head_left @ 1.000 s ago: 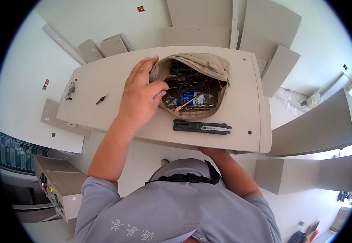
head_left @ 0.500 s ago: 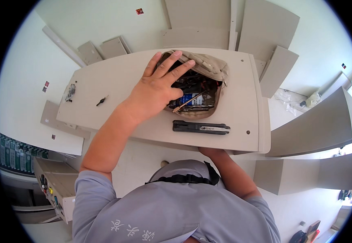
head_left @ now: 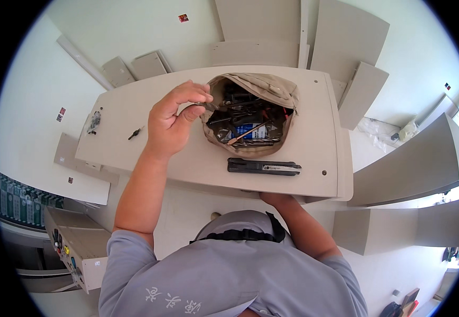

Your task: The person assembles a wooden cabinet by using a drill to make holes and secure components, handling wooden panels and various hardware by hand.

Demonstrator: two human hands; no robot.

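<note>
A beige fabric tool bag [head_left: 266,84] lies with its mouth open on a pale cabinet panel. At its left rim, the thumb and fingers of my left hand [head_left: 174,113] are pinched together, seemingly on the fabric edge. Inside the bag show dark tools, drill bits, a blue-and-white packet [head_left: 248,131] and a thin brown rod [head_left: 242,136] lying across them. In front of the bag rests a black utility knife [head_left: 264,166]. My right hand [head_left: 274,198] reaches under the near edge of the panel, where its fingers are hidden.
On the panel's left part lie a small black drill bit [head_left: 135,132] and a little clear bag of hardware [head_left: 95,122]. Flat boards [head_left: 351,45] lean against the walls. Large curved panels [head_left: 414,164] stand on the right; a tool-holding cabinet [head_left: 79,245] stands lower left.
My left hand has drawn back left from over the bag's mouth, its spread fingers now pinched at the rim. More of the contents shows. My right arm stays put.
</note>
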